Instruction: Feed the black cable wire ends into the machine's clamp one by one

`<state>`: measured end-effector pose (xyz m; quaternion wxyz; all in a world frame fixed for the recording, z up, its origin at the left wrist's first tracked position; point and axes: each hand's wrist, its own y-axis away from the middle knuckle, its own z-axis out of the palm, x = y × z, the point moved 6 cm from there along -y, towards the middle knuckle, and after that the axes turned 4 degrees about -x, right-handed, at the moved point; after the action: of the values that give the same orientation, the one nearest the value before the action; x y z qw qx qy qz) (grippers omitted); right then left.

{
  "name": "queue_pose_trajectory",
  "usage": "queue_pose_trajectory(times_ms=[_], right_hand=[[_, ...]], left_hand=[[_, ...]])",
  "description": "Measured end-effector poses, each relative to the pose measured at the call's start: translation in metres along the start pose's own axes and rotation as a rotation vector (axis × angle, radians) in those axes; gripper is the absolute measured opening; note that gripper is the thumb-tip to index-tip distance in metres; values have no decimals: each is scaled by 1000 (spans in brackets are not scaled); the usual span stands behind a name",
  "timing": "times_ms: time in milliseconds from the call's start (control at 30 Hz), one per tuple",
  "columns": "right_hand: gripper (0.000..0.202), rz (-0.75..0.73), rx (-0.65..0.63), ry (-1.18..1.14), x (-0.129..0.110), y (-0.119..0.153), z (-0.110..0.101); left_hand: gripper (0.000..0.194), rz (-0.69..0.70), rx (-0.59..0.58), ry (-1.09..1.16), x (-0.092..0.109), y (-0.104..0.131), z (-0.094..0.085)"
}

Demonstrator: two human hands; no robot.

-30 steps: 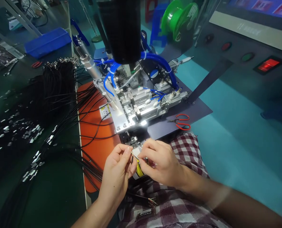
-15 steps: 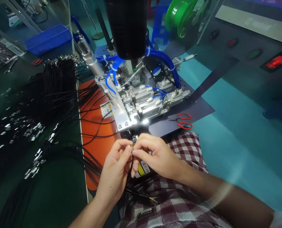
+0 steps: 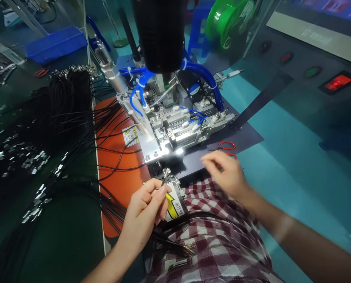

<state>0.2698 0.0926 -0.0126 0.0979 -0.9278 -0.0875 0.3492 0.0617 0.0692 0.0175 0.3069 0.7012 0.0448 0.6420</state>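
Observation:
My left hand [image 3: 147,206] pinches a black cable [image 3: 164,182] between thumb and fingers. The cable's stripped end, with thin light-coloured wires, points up toward the machine's front. My right hand [image 3: 227,173] is apart from it, over the dark base plate's front edge. Its fingers are curled in with the tips close together; whatever may be between them is too small to make out. Just behind that hand lies a pair of red-handled snips [image 3: 228,145], partly covered by it. More black cables with bared coloured wires [image 3: 189,248] rest across my lap.
A metal machine [image 3: 178,125] with blue air hoses stands ahead on a dark plate [image 3: 246,135]. Bundles of black cables [image 3: 69,94] cover the left table and cross an orange board [image 3: 119,157]. A blue bin [image 3: 56,45] sits at back left, a green spool [image 3: 228,23] behind the machine.
My right hand has left the cable end and moved right toward the snips. The left hand keeps hold of the cable, whose bared tip now shows.

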Motion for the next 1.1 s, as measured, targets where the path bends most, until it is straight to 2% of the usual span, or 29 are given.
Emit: queue_pose_trajectory(times_ms=[67, 133, 233, 400, 667, 800, 900, 1000, 1067, 1100], right_hand=[[21, 154, 7, 195, 55, 1, -3], [26, 197, -72, 423, 96, 4, 1], [29, 185, -126, 473, 123, 9, 9], [33, 177, -180, 523, 122, 10, 14], [36, 246, -238, 567, 126, -2, 7], [28, 308, -299, 514, 137, -9, 1], [26, 347, -357, 418, 138, -4, -5], [26, 360, -453, 194, 117, 14, -6], [30, 511, -479, -413, 92, 31, 0], [30, 541, -505, -626, 74, 37, 3]], left_hand=[[18, -1, 0, 20, -1, 0, 0], [15, -8, -1, 64, -2, 0, 0], [13, 8, -6, 149, -2, -1, 0], [16, -9, -4, 194, -2, 0, -2], [22, -88, -30, 218, -5, 1, -3], [23, -122, -44, 298, -4, 1, -6], [22, -126, -27, 315, -2, 3, -7], [19, -131, -10, 297, -3, 2, -6], [17, -126, -16, 279, -4, 1, -4], [17, -117, -22, 271, -5, 0, -3]])
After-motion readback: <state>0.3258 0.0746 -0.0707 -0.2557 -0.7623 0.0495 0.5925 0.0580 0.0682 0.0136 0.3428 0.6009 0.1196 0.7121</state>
